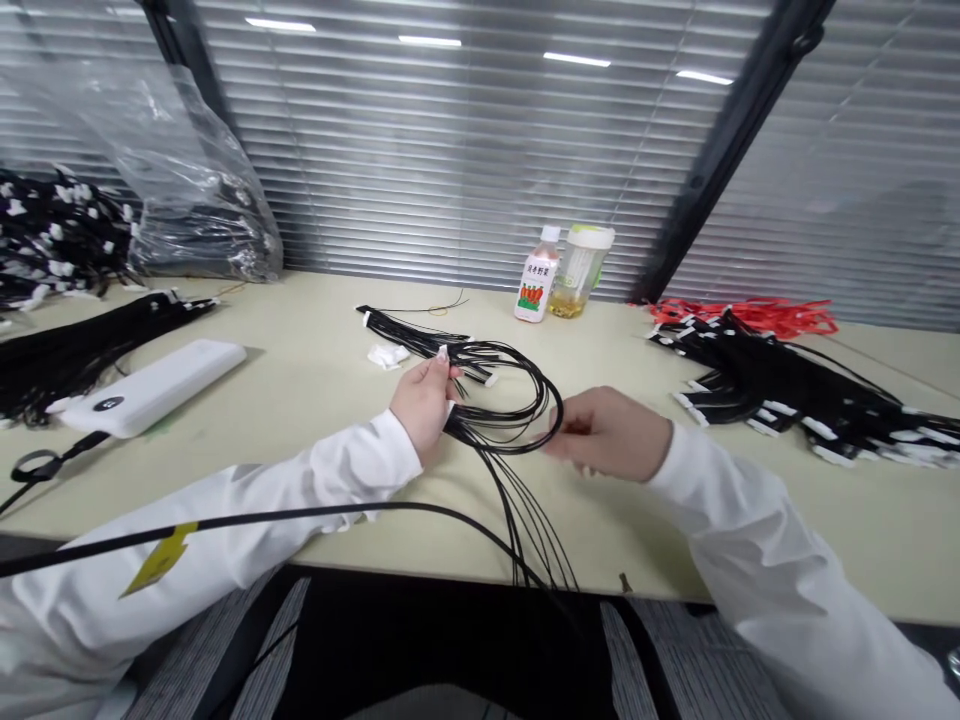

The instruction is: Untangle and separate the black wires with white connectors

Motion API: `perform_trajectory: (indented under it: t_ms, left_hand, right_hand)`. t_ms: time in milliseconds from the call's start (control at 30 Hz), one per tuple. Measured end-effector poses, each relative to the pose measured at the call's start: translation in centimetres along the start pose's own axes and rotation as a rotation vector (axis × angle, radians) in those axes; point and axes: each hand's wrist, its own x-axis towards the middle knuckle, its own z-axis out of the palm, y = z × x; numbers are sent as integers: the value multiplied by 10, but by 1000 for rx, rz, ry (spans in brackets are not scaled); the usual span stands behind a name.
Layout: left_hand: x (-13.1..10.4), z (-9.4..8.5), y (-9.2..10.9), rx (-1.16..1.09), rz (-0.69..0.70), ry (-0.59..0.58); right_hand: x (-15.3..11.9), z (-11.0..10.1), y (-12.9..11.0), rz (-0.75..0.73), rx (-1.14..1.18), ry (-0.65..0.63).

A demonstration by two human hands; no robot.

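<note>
A bundle of thin black cables (480,430) lies in a loop above the table, its white connectors showing. My left hand (421,408) is closed around the bundle at the loop's left side, with a white connector by the thumb. At the loop's right end, my right hand (611,435) has its fingers curled together against the cables; its fingertips are slightly blurred and partly hidden. Loose cable ends hang down toward the table's front edge. Beyond my left hand, more of the bundle stretches to the upper left, beside a crumpled white scrap (388,356).
On the left are a white power bank (169,380), black cables (97,335) and a clear plastic bag (210,210). A drink bottle (536,280) and a lidded cup (581,270) stand at the back. Black cables (787,375) and red ones (765,315) lie right. A black cord (337,509) crosses in front.
</note>
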Motion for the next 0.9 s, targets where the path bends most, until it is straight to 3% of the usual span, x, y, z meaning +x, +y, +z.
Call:
perform_trajectory:
  t_ms: [67, 200, 400, 533, 767, 900]
  left_hand:
    - [-1, 0, -1, 27, 9, -12]
    - [-5, 1, -2, 51, 28, -13]
    - [-8, 2, 0, 66, 61, 17]
    - [-7, 2, -2, 49, 85, 12]
    - [-4, 3, -7, 33, 177, 1]
    - [-3, 3, -8, 38, 212, 0]
  right_hand:
    - [0, 7, -5, -18, 137, -82]
    - [1, 21, -16, -64, 322, 32]
    - [3, 31, -19, -349, 47, 306]
    - [5, 32, -17, -469, -71, 416]
    - [10, 37, -12, -595, -61, 431]
    - [14, 39, -10, -576, -76, 416]
